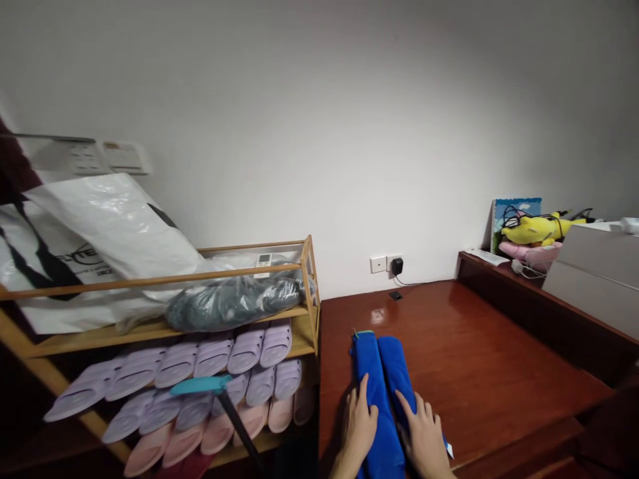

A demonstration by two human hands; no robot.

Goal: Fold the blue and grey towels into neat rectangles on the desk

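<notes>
- Blue padded fabric bundle [380, 392]: it is lying on the reddish-brown wooden desk [484, 352], its two long sections running side by side away from the person; whether they are joined is not showing. A white tag [450, 450] is protruding beside the right hand.
- Left hand [360, 419]: it is resting on the left section, with the index finger extending along the fabric and the thumb spreading apart.
- Right hand [424, 429]: it is draping over the right section, with the fingers spreading slightly; whether the thumb is pinching cloth cannot be told.
- Step in hand: the hands are apparently steadying or aligning the two sections.
- Next move: it is probably calling for even pressure from both palms, with the sections staying parallel.
- Surroundings: a black power adapter [397, 266] is occupying the wall socket behind the desk; lavender slippers [245, 350] are filling a wooden shoe rack [312, 293] at left.
</notes>
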